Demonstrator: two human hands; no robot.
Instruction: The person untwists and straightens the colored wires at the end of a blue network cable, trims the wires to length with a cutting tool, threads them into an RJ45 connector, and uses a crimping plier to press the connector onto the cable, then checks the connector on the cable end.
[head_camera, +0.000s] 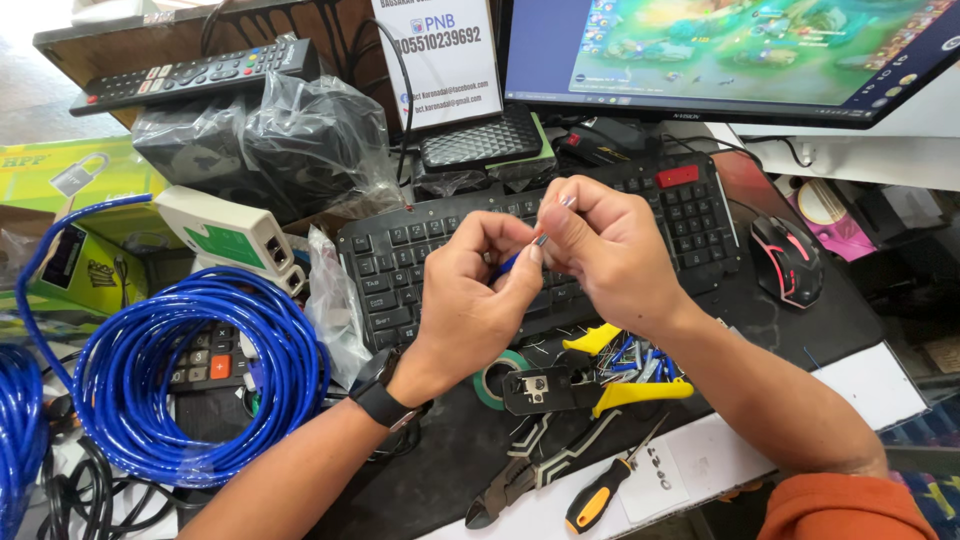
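Observation:
My left hand (472, 292) and my right hand (603, 250) meet above a black keyboard (400, 250). Between their fingertips they pinch the end of a blue cable (510, 262), with a small clear piece at its tip. A black watch sits on my left wrist. Below the hands lies a crimping tool with yellow handles (590, 385), among several short cut wire pieces.
A coil of blue cable (190, 370) lies at the left over a calculator. A white and green cable tester (225, 235), a remote (190, 75), a monitor (740, 55), a mouse (787, 258), pliers (520, 475), a screwdriver (600, 490) and green tape (490, 380) surround the hands.

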